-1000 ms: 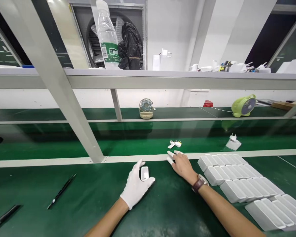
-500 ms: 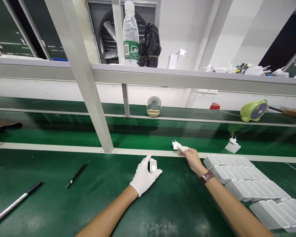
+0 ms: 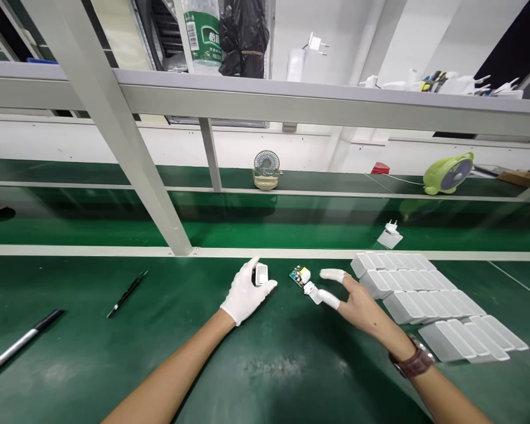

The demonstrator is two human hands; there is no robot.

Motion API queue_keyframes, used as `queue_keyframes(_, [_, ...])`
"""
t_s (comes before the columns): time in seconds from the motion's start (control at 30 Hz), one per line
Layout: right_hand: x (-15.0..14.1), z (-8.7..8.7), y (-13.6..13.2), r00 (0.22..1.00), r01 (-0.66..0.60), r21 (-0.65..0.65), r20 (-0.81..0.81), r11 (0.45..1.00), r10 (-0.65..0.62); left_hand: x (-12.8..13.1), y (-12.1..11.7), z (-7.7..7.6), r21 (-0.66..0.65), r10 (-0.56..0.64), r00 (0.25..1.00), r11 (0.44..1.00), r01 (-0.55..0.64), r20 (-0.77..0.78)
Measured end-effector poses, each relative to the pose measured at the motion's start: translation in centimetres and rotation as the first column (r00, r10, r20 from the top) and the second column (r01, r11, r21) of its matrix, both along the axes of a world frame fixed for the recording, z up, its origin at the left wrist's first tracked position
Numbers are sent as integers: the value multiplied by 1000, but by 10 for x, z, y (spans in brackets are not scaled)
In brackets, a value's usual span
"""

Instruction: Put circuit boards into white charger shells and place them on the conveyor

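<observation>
A small white open-topped plastic housing [image 3: 261, 274] sits on the green table, within the curve of my left hand [image 3: 246, 294]. That hand wears a white glove; its thumb and forefinger are spread around the housing without a visible grip. To the right lies a small circuit board [image 3: 297, 275] with yellow and white parts. Against it is a white plug piece [image 3: 313, 292]. My right hand [image 3: 357, 303] has white finger covers; its thumb tip is at the plug piece, seemingly touching, and its forefinger is held apart.
Rows of white plastic cases [image 3: 424, 294] stand at the right. A black pen [image 3: 127, 294] and a silver-black marker [image 3: 22, 344] lie at the left. Beyond the metal strip are a white plug adapter [image 3: 390, 235], a small fan [image 3: 266, 169] and a green fan [image 3: 448, 174]. A slanted post [image 3: 128, 141] rises ahead.
My right hand took up the plug piece and board from beyond the strip, brought them nearer to me and has loosened its fingers on the table. My left hand stays around the housing.
</observation>
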State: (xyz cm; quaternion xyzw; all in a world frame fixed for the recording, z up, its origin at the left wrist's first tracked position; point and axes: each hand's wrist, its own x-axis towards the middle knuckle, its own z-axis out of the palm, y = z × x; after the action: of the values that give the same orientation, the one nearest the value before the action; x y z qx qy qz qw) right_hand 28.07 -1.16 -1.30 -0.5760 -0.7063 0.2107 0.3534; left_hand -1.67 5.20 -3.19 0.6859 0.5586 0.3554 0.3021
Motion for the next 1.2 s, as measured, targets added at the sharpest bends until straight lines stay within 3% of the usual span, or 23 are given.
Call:
queue_keyframes(0.1, [-19,-1,11,966,-100,53,246,994,85,0,1,-2,20,9,1000,1000,-9,-7])
queue_keyframes(0.2, [-34,-15,25,930,-91,109,365,990,46,-1,-1,1,27,20,999,999,-19,-28])
queue_keyframes(0.4, [-29,-47,30,932,-62,206,361,977,-17,-1,-8,13,-28,53,991,998,-57,-125])
queue_keyframes(0.63, [-26,-58,31,954,-48,298,297,953,-45,-3,-6,20,-76,-22,969,997,4,-246])
queue_keyframes(0.77, [-30,-51,32,968,-41,332,246,942,-45,-5,-8,18,-31,-36,965,999,29,-261])
queue_keyframes(0.9, [-37,-33,22,981,-101,375,194,921,29,-4,-13,14,78,-66,963,993,90,-260])
queue_keyframes(1.1, [-49,-9,2,966,-249,541,192,804,170,-1,-21,11,296,-145,954,929,222,-262])
queue_keyframes(1.2, [-54,-2,-6,960,-279,561,175,780,217,0,-25,8,351,-164,940,897,269,-301])
